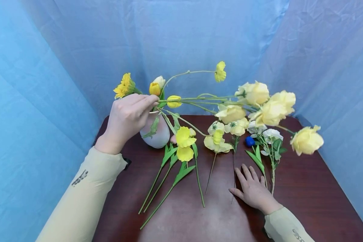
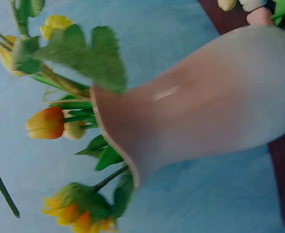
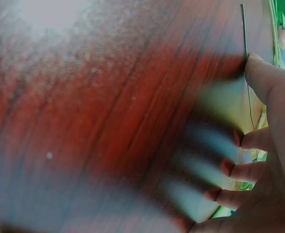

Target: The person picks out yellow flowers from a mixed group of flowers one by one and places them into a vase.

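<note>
My left hand [image 1: 130, 114] pinches the stem of a spray of pale yellow roses [image 1: 270, 112] beside the vase mouth. The blooms reach out to the right, and the cut stem end [image 2: 4, 189] hangs free of the vase in the left wrist view. The pinkish-white vase [image 1: 158, 136] holds an orange-yellow tulip [image 2: 45, 123], a yellow sunflower-like bloom [image 1: 125, 86] and a branching yellow poppy stem [image 1: 187, 72]. My right hand [image 1: 254, 193] lies spread over the table at the right. Its thumb [image 3: 261, 75] is at a thin poppy stem [image 3: 244, 29]; whether it presses it, I cannot tell.
On the dark wooden table [image 1: 305, 208] lie several green-stemmed tulips [image 1: 160, 191], pale yellow poppies [image 1: 217, 144], a blue tulip [image 1: 249, 141] and white roses [image 1: 272, 135]. Blue curtains [image 1: 181, 37] stand around the table's back and sides.
</note>
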Motion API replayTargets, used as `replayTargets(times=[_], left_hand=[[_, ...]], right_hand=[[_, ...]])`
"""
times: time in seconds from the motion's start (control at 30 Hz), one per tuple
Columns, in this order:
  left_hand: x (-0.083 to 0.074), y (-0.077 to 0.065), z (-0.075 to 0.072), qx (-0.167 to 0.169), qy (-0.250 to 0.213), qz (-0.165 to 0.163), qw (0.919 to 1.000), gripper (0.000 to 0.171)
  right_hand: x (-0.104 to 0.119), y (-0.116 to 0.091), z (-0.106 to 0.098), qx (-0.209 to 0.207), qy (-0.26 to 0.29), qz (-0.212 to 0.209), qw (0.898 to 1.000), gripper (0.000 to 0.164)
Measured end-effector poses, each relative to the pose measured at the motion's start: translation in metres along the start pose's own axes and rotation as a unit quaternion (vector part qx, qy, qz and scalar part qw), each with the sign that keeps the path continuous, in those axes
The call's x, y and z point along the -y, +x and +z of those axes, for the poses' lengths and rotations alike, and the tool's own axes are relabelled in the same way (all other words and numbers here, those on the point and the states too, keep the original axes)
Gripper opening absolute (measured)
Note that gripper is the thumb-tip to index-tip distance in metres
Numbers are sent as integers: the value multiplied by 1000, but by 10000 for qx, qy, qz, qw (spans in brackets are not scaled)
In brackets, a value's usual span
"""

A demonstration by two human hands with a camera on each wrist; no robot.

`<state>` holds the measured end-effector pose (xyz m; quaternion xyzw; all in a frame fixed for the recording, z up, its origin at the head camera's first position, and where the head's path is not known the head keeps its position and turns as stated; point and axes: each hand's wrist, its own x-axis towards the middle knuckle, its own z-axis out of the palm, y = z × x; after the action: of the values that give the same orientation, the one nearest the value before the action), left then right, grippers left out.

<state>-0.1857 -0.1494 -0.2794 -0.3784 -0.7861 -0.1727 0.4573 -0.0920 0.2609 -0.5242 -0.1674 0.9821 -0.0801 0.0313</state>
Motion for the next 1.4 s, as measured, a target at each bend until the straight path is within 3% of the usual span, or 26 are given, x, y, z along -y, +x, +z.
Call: replayTargets(times=[0.2,0.5,0.9,1.13,1.4], left_hand=[[14,-8,13,396,-126,-381,9984,13],[25,-21,31,627,-454,-709,9945,11],[27,-33,37,1231,-410,-1198,9843,9],[27,-44,40,1240,-101,-1387,9825,9],[31,-57,44,904,124,-1364,9864,12]], right_hand=[[-2,0,2,69,2,51,10000,79],[-2,-1,3,89,-35,52,9999,80],[-1,-1,5,45,-36,44,10000,80],[0,0,5,51,-31,34,10000,80],[0,1,5,37,-37,16,10000,79]])
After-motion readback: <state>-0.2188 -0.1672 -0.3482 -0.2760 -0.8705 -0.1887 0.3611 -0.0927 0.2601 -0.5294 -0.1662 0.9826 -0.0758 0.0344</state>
